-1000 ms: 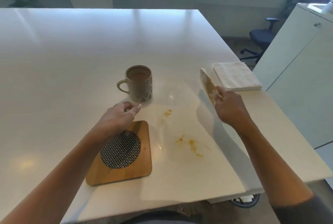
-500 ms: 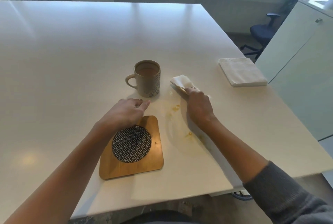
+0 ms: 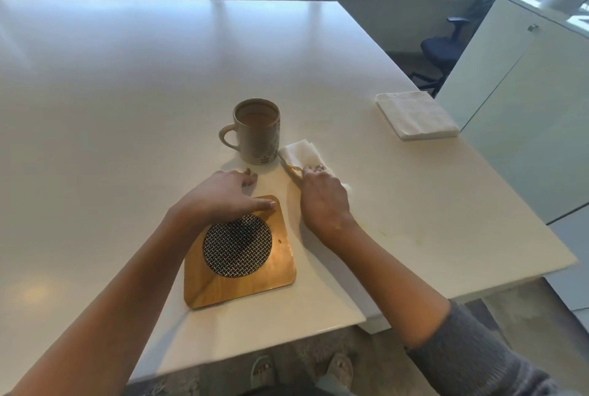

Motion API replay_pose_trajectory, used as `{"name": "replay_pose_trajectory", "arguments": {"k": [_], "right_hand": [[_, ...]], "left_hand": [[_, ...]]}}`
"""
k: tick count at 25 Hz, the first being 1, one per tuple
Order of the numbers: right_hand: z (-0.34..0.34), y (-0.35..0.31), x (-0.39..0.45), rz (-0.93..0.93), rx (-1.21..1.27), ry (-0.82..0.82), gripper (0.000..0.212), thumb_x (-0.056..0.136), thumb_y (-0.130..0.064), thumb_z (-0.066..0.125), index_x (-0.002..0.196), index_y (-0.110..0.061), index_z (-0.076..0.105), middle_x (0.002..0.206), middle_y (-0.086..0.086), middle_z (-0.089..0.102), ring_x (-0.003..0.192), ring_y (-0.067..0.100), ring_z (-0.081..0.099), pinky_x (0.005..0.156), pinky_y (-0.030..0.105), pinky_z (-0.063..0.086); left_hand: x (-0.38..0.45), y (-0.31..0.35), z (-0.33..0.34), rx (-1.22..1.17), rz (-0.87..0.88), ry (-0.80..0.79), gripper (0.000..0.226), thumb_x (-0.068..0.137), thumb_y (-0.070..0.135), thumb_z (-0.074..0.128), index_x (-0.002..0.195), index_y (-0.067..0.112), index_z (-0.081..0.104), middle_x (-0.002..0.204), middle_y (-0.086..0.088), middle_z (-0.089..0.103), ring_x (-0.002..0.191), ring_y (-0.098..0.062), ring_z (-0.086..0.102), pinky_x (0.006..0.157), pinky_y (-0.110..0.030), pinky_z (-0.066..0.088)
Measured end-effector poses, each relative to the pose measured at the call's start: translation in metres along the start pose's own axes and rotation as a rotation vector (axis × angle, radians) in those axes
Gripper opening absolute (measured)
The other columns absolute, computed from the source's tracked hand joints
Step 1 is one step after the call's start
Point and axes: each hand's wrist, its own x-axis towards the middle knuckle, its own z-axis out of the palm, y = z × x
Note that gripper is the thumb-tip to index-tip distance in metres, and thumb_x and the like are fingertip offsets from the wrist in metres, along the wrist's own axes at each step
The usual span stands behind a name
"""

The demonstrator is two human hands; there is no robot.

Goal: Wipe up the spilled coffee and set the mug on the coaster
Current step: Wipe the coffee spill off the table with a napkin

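Tabletop (image 3: 127,92), white and glossy, filled most of the view, with a pale cabinet (image 3: 526,108) standing off its right side and a dark office chair (image 3: 441,48) beyond the far right corner. Near the front edge lay a square wooden coaster with a round black-and-white woven centre (image 3: 239,255). At the right edge sat a stack of folded white paper napkins (image 3: 416,115), well apart from everything else. A beige ceramic mug with a leaf pattern (image 3: 257,131), holding milky coffee, stood on the bare table just beyond the coaster, its handle pointing left. The left hand (image 3: 223,198) rested palm down over the far edge of the coaster, fingers fairly straight and loosely together, the thumb stretched right along the wood. The right hand (image 3: 322,201) pressed a crumpled white napkin stained brown (image 3: 301,155) onto the table just right of the mug, fingers bent over it. Faint yellowish coffee smears (image 3: 398,233) remained on the table to the right of the right forearm.
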Motion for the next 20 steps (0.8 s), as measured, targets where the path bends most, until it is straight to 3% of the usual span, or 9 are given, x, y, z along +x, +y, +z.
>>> {"name": "replay_pose_trajectory", "arguments": {"k": [6,8,12,16,20], "right_hand": [[0.000,0.003,-0.014,-0.060,-0.010,-0.011,0.040,0.103,-0.001,0.033,0.141,-0.003,0.045,0.142,0.019,0.051,0.129,0.030,0.053,0.103,0.035,0.046],[-0.003,0.012,-0.020,-0.122,-0.012,-0.011,0.040,0.102,0.000,0.033,0.139,-0.006,0.047,0.142,0.015,0.052,0.128,0.028,0.054,0.099,0.033,0.048],[-0.011,0.030,-0.030,-0.267,-0.047,-0.028,0.037,0.100,0.001,0.035,0.128,-0.011,0.055,0.129,0.009,0.059,0.115,0.025,0.061,0.087,0.032,0.050],[-0.016,0.042,-0.043,-0.377,-0.040,-0.026,0.039,0.097,0.004,0.037,0.128,-0.013,0.055,0.129,0.007,0.059,0.114,0.024,0.062,0.087,0.031,0.049],[-0.022,0.057,-0.067,-0.466,0.000,-0.051,0.043,0.095,0.005,0.038,0.132,-0.013,0.053,0.139,0.009,0.056,0.117,0.023,0.062,0.092,0.034,0.053]], "left_hand": [[0.000,-0.006,-0.003,-0.048,-0.037,-0.051,0.097,0.072,0.071,0.073,0.153,0.028,0.042,0.162,0.000,0.037,0.142,-0.027,0.042,0.111,-0.038,0.037],[-0.002,-0.004,0.000,-0.063,-0.055,-0.035,0.094,0.073,0.073,0.069,0.152,0.028,0.043,0.161,0.001,0.037,0.142,-0.026,0.042,0.111,-0.038,0.036],[-0.006,0.002,0.014,-0.070,-0.095,0.103,0.080,0.086,0.070,0.058,0.151,0.025,0.045,0.160,0.001,0.041,0.144,-0.025,0.040,0.116,-0.040,0.030],[-0.014,0.005,0.035,-0.113,-0.072,0.198,0.061,0.101,0.056,0.042,0.155,0.026,0.039,0.165,0.011,0.026,0.154,-0.014,0.018,0.125,-0.041,0.011],[-0.019,0.011,0.041,-0.160,-0.096,0.278,0.052,0.105,0.052,0.035,0.151,0.029,0.044,0.163,0.011,0.030,0.153,-0.015,0.021,0.123,-0.041,0.013]]}}
